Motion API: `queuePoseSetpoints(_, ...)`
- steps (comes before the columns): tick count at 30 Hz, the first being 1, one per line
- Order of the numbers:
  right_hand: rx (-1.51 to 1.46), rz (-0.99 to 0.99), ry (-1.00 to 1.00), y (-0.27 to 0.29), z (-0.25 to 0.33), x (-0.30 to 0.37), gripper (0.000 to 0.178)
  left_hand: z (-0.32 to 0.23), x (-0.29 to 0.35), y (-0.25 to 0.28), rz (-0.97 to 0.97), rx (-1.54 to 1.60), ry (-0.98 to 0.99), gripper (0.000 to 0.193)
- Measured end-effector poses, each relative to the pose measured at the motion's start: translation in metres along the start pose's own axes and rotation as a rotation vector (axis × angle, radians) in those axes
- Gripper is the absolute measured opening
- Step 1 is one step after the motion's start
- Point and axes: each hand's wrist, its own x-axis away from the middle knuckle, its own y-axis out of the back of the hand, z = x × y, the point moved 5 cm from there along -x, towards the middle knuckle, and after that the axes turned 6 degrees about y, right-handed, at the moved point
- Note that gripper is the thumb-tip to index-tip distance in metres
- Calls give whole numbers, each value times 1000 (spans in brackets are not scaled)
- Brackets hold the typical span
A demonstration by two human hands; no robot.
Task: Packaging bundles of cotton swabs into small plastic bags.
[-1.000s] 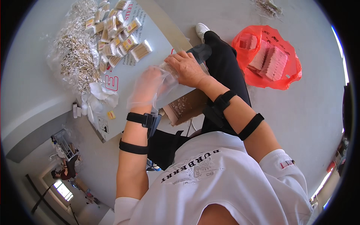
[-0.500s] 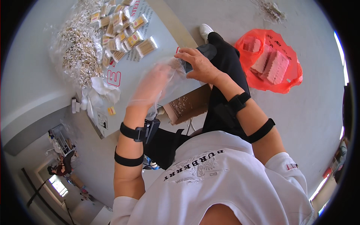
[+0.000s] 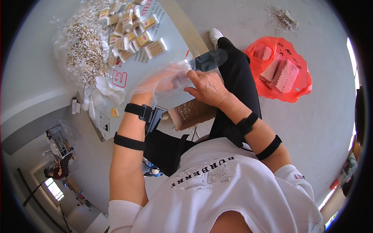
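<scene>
As your right hand [image 3: 210, 87] is curling more than before against the clear, crinkled bag [image 3: 160, 94] sheathing your left hand [image 3: 171, 72], neither grip is showing clearly.

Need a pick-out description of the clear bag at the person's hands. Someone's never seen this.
Find the grey table at upper left, then its edge by the person's legs. There the left hand shows through a clear bag, with the right hand beside it. Unlike the crumpled plastic around the loose swabs, this one surrounds a hand.
</scene>
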Motion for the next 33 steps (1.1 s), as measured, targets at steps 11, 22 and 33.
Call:
queuePoseSetpoints(11,-266,-144,69,-16,10,0,14,-9,-9,-6,-49,206,63,19)
queuePoseSetpoints(22,-504,-109,33,-26,17,-1,15,47,5,-49,-246,1077,584,22)
queuePoseSetpoints(33,-524,-48,-93,-26,15,-4,11,57,27,-36,-223,901,258,26)
